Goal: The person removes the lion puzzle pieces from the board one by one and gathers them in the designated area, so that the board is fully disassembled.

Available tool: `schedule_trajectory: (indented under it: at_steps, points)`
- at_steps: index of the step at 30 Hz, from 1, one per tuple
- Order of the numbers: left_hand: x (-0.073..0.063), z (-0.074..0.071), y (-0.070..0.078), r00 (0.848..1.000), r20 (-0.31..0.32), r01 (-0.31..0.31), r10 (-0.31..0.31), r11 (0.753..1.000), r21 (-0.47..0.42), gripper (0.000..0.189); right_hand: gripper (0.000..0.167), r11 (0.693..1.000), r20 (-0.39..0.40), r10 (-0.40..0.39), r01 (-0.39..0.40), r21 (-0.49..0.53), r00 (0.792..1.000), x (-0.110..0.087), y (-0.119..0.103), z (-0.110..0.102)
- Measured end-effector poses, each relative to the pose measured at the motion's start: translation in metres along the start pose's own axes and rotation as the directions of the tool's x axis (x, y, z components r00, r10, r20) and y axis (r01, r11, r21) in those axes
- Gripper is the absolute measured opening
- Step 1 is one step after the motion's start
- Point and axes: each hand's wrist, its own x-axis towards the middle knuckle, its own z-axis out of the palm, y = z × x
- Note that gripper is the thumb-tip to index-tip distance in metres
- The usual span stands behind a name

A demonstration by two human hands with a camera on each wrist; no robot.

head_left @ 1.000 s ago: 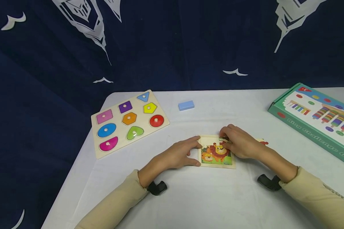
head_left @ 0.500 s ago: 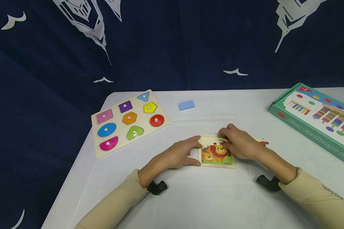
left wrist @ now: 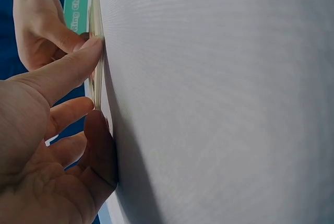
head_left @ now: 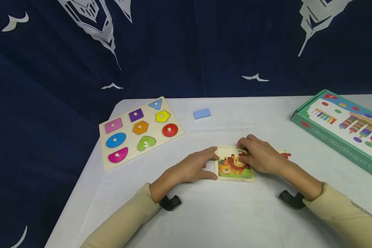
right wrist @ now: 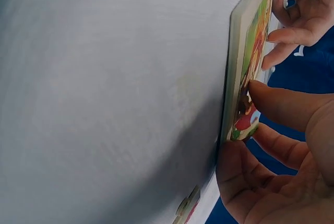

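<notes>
A small wooden jigsaw puzzle (head_left: 235, 179) with a lion picture lies flat on the white table. My left hand (head_left: 189, 167) holds its left side, thumb at the near corner and a finger at the far one. Over the puzzle's far right part, my right hand (head_left: 261, 155) pinches a puzzle piece (right wrist: 247, 123) with red and green on it. That piece sits at the tray's corner in the right wrist view, partly behind the fingers; whether it lies fully flat cannot be told. A loose puzzle piece (head_left: 285, 154) shows beyond the right wrist.
A shape peg board (head_left: 131, 160) with coloured knobbed shapes lies at the left. Near the table's back stands a light blue block (head_left: 202, 114). A green game box (head_left: 338, 137) occupies the right side. Dark blue curtain (head_left: 186, 48) hangs behind the table.
My right hand shifts only slightly over the puzzle's far right corner, its fingers still on the piece. The left hand and the puzzle keep their places.
</notes>
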Motion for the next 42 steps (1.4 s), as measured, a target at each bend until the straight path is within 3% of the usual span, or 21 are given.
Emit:
schedule_trajectory:
  at_steps: [17, 27, 42]
  points:
    - [0.001, 0.001, -0.001, 1.0, 0.003, 0.006, -0.006, 1.0, 0.006, 0.056, 0.033, 0.999, -0.055, -0.049, 0.048, -0.008, 0.997, -0.002, 0.002, 0.003]
    - [0.001, 0.001, 0.0, 1.0, 0.004, 0.013, -0.013, 1.0, -0.003, 0.057, 0.03, 0.999, -0.132, -0.035, 0.037, 0.013, 0.991, -0.008, 0.004, 0.002]
    - [0.0, 0.001, 0.0, 1.0, 0.001, 0.018, -0.018, 1.0, 0.004, 0.057, 0.035, 0.997, -0.171, -0.048, 0.057, 0.05, 0.984, -0.022, 0.001, -0.005]
